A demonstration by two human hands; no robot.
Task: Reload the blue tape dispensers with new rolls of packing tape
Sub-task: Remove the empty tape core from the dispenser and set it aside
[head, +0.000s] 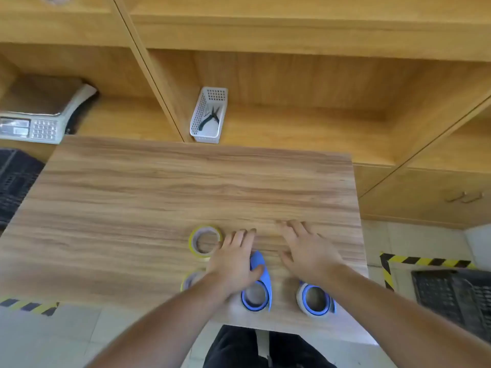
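Note:
Two blue tape dispensers lie near the table's front edge. The left dispenser [259, 285] shows its blue handle beside my left hand [233, 261], which hovers over it with fingers spread, holding nothing. My right wrist partly covers the right dispenser [314, 298]. My right hand [305, 248] is flat above the wood, fingers apart, empty. One yellowish tape roll [205, 241] lies flat just left of my left hand's fingers. A second roll [191, 279] peeks out from under my left forearm.
The wooden table [159, 195] stands against wooden shelving. A white perforated basket [208, 115] holding pliers sits in the shelf behind. A weighing scale [39, 120] is at the far left. Black crates [457, 296] stand on the floor at both sides, near hazard tape.

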